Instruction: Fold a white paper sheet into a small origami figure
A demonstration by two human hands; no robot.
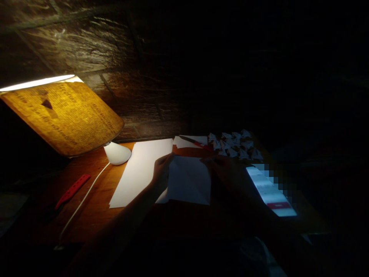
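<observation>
Both hands work at a white sheet of paper (188, 181) lying on the wooden bench (95, 215), near its middle. The left hand (162, 169) pinches the sheet's left edge, fingers closed on it. The right hand (223, 166) sits in deep shadow at the sheet's upper right corner; I cannot tell whether it grips. A larger white sheet (141, 173) lies just beside, partly beneath. Behind are a pile of small folded papers (235, 145) and a red-handled tool (196, 144). A lit phone (271, 190) lies to the right, with a lamp (65, 115) and a red ruler (72, 190) to the left.
</observation>
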